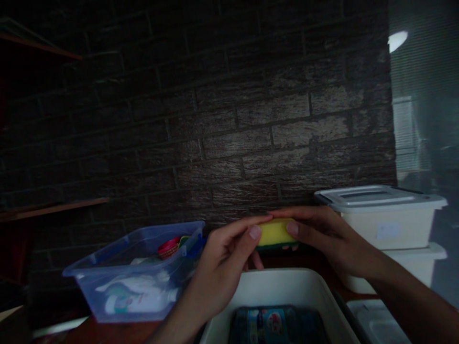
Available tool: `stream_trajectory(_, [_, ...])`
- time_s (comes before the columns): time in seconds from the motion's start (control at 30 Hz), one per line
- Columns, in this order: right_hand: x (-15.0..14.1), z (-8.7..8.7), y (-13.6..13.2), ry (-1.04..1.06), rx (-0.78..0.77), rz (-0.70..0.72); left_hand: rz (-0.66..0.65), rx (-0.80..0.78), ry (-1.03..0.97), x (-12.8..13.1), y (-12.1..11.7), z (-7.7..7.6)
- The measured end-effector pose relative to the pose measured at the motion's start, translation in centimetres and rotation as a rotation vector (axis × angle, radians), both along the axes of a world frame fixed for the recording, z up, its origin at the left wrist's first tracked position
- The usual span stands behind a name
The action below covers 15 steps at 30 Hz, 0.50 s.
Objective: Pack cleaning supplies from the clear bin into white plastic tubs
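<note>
A yellow sponge [275, 232] with a dark green scouring side underneath is held level between both hands. My left hand [229, 251] pinches its left end, thumb on the front face and fingers behind and above. At the opposite end, my right hand [322, 234] grips the sponge with the thumb in front and fingers over the top. Below the hands stands a white open bin [283, 282]. Inside it lies a dark package or bottle with a blue label [267, 325], cut off by the lower picture edge.
On the left is a translucent blue tub [89, 291] holding a white bottle [139, 303] and a red basket [168, 247]. Lidded white boxes [390, 224] are stacked on the right. A dark brick wall [229, 134] rises behind; wooden shelves [71, 206] jut in from the left.
</note>
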State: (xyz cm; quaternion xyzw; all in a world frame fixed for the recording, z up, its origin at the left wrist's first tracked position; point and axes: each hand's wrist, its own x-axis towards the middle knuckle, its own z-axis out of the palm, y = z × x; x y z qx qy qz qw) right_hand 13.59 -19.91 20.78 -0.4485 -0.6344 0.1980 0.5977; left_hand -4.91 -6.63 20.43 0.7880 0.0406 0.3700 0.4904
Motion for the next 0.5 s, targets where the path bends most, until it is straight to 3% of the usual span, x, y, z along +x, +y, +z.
stream_trajectory(0.2, [-0.22, -0.41, 0.64, -0.067, 0.028, -0.015, -0.045, 0.069, -0.02, 0.22, -0.5, -0.08])
stream_trajectory(0.37, [-0.21, -0.5, 0.87, 0.005, 0.046, 0.011, -0.038, 0.139, -0.054, 0.3, -0.54, -0.1])
stream_trajectory(0.5, [-0.21, -0.12, 0.6, 0.072, 0.006, 0.055, -0.115, 0.063, -0.098, 0.5, -0.34, -0.02])
